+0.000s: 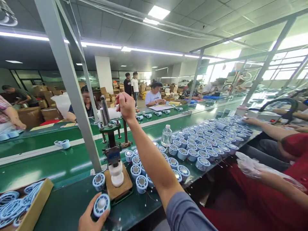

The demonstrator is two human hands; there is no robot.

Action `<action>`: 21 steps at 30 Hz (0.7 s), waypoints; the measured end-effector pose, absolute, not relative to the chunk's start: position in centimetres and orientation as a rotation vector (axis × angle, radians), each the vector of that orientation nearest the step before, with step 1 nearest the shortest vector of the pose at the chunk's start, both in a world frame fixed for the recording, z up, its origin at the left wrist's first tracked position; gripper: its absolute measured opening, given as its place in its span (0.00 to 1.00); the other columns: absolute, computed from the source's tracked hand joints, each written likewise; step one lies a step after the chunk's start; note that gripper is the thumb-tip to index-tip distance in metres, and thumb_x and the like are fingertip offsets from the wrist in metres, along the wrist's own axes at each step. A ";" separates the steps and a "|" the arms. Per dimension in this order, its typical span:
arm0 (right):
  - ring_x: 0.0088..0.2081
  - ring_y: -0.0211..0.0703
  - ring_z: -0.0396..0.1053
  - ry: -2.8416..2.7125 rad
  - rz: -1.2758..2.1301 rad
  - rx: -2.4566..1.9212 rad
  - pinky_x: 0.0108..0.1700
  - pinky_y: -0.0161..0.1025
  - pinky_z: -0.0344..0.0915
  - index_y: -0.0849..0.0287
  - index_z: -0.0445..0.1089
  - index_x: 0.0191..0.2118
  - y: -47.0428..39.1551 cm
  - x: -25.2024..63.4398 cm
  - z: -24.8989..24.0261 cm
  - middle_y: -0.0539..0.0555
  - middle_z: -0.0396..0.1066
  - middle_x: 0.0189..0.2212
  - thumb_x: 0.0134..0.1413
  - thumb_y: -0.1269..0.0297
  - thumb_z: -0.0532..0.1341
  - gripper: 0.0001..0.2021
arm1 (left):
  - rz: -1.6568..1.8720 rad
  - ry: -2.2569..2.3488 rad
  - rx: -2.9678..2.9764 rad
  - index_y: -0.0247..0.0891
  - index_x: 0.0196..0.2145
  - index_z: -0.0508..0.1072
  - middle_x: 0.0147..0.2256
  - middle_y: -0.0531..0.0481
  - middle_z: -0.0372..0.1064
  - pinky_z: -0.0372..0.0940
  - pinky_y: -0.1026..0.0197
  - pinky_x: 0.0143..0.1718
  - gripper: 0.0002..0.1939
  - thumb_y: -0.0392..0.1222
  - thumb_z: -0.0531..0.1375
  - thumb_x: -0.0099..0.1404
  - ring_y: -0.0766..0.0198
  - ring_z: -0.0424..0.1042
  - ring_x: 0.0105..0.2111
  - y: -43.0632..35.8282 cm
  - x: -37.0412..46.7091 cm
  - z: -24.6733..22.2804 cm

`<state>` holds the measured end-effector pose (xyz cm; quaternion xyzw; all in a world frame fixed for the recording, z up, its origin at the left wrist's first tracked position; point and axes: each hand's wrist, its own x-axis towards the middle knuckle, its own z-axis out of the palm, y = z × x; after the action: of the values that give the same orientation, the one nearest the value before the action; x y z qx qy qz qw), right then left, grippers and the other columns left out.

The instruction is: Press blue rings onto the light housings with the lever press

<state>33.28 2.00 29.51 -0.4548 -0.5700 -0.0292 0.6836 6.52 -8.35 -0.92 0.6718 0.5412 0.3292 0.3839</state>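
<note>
My left hand (pixel 90 216) holds a light blue round fan-like housing (pixel 101 205), with a pale domed center and spokes, at the front edge of the bench. My right hand (pixel 126 107) is raised and closed at the top of the hand press (pixel 113 155), where the press handle is mostly hidden by the fingers. A white plastic pusher (pixel 117 176) sits low over the press's brown base (pixel 122 189). Another blue housing (pixel 98 182) stands left of the base. Several more housings (pixel 141 183) stand right of it, partly behind my right forearm.
A cardboard box (pixel 45 195) of light blue rings lies at left. A clear bottle (pixel 166 136) stands among many housings. A metal post (pixel 72 86) rises behind the press, beside the green conveyor (pixel 72 160). At right sits a co-worker in a red top (pixel 293 179); others sit across.
</note>
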 end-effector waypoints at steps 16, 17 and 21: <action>0.17 0.25 0.59 -1.215 -0.021 -0.861 0.24 0.27 0.53 0.61 0.64 0.31 1.8 33.2 28.6 0.44 0.64 0.23 0.68 0.64 0.48 0.14 | 0.942 0.847 1.715 0.30 0.52 0.70 0.49 0.34 0.73 0.62 0.41 0.57 0.36 0.58 0.65 0.52 0.44 0.72 0.50 -1.2 15.2 -0.1; 0.17 0.25 0.59 -1.209 -0.016 -0.864 0.25 0.27 0.53 0.61 0.64 0.31 1.9 33.1 28.7 0.44 0.64 0.23 0.68 0.64 0.48 0.14 | 0.955 0.847 1.713 0.30 0.54 0.69 0.51 0.33 0.72 0.60 0.41 0.58 0.37 0.58 0.64 0.53 0.44 0.71 0.52 -1.1 15.1 -0.7; 0.19 0.26 0.61 -1.198 0.029 -0.889 0.26 0.28 0.57 0.61 0.63 0.32 0.7 32.9 29.7 0.45 0.64 0.24 0.67 0.65 0.48 0.13 | 1.013 0.851 1.734 0.31 0.60 0.61 0.57 0.33 0.65 0.55 0.43 0.62 0.40 0.53 0.65 0.54 0.45 0.64 0.59 -1.7 15.0 -1.8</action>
<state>32.90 0.70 29.69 -0.4045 -0.5450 0.0131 0.7343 15.02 -1.68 -1.82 0.7051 0.3460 0.4121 0.4618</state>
